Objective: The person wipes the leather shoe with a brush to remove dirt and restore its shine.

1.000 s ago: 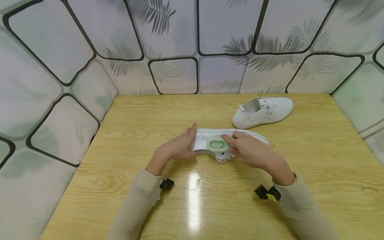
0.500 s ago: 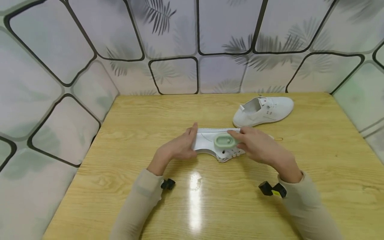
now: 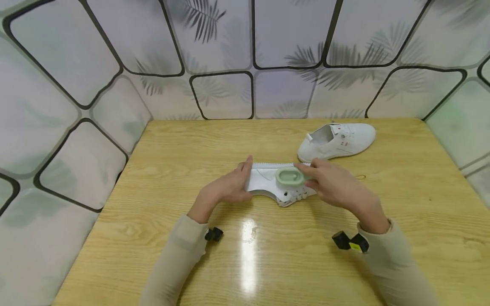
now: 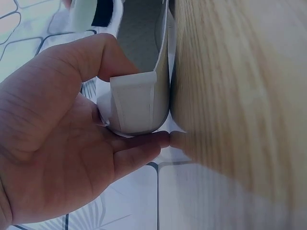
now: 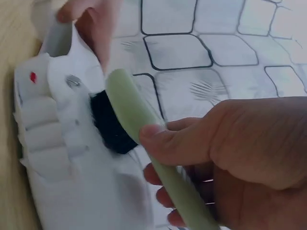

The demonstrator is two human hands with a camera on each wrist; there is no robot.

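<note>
A white shoe (image 3: 264, 180) lies on its side on the table, sole edge toward the back wall. My left hand (image 3: 231, 185) grips its heel; in the left wrist view the thumb hooks into the opening at the heel (image 4: 132, 103) and the fingers lie under the sole. My right hand (image 3: 337, 182) holds a light green brush (image 3: 289, 176) by its handle. The right wrist view shows the brush's dark bristles (image 5: 110, 122) against the shoe's upper, beside the laced front (image 5: 43, 124). The toe is hidden behind my right hand in the head view.
A second white shoe (image 3: 338, 141) stands upright behind, at the back right, close to the held one. A small yellowish loop (image 3: 360, 177) lies right of my right hand. The wood-grain table (image 3: 183, 144) ends at patterned walls (image 3: 222, 95).
My right hand has slid the brush to the right and slightly back along the shoe's side, mostly in the first half second. The left hand keeps its grip on the heel.
</note>
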